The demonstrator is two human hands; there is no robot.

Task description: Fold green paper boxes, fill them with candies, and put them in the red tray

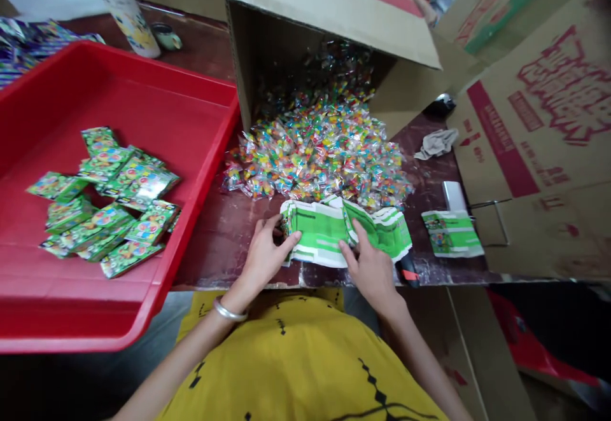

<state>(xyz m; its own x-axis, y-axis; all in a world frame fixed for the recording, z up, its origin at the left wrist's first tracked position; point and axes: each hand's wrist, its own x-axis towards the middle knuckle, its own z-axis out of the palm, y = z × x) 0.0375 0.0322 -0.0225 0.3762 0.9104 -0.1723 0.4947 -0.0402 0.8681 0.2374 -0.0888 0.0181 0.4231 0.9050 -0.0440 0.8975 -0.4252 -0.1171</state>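
A fanned stack of flat green-and-white paper packets (pixel 334 230) lies at the near edge of the dark table. My left hand (pixel 265 255) grips its left end, thumb on top and fingers curled round the edge. My right hand (pixel 370 265) rests on the middle of the stack, its fingers pressed on the sheets and pinching one. Just behind the stack spreads a heap of small clear bags with coloured pieces (pixel 319 154), spilling out of a cardboard box (pixel 334 7) lying on its side.
A red tray (pixel 200 116) at the left holds several filled green packets (pixel 107 201). A few more green packets (pixel 451 233) lie at the right beside a white object, a crumpled cloth (pixel 436 143) and printed cardboard boxes (pixel 548 122). A printed cylinder (pixel 126 11) and a small cup stand behind.
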